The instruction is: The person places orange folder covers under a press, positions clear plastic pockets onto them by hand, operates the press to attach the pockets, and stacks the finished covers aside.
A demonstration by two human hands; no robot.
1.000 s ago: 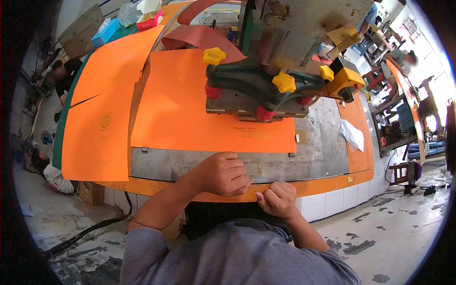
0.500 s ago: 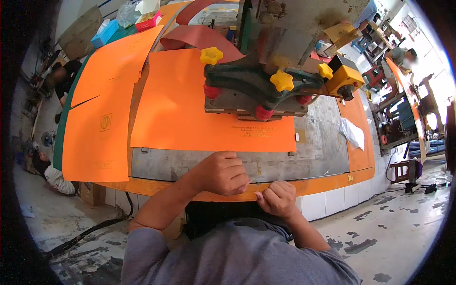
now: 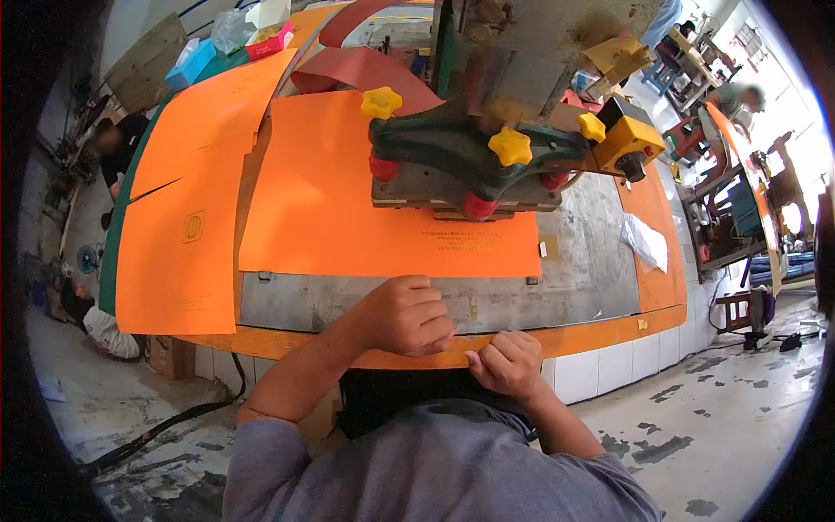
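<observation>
My left hand (image 3: pixel 407 317) is curled into a fist on the front edge of the table (image 3: pixel 600 332). Close to its right, my right hand (image 3: pixel 510 364) is also closed at that edge, with the thumb against the fingers. Nothing shows in either hand. Beyond them an orange sheet (image 3: pixel 313 191) with small gold print lies on the grey metal plate (image 3: pixel 591 287). The press head (image 3: pixel 478 152), with yellow star knobs and red feet, stands over the sheet's right part.
More orange sheets (image 3: pixel 187 226) lie at the left. A white cloth (image 3: pixel 644 243) is at the right, near the yellow control box (image 3: pixel 628 148). Blue and pink boxes stand at the back left. Other people are at both sides of the room.
My hands stay in place. The view has shifted very slightly, and a person at the far right has changed posture.
</observation>
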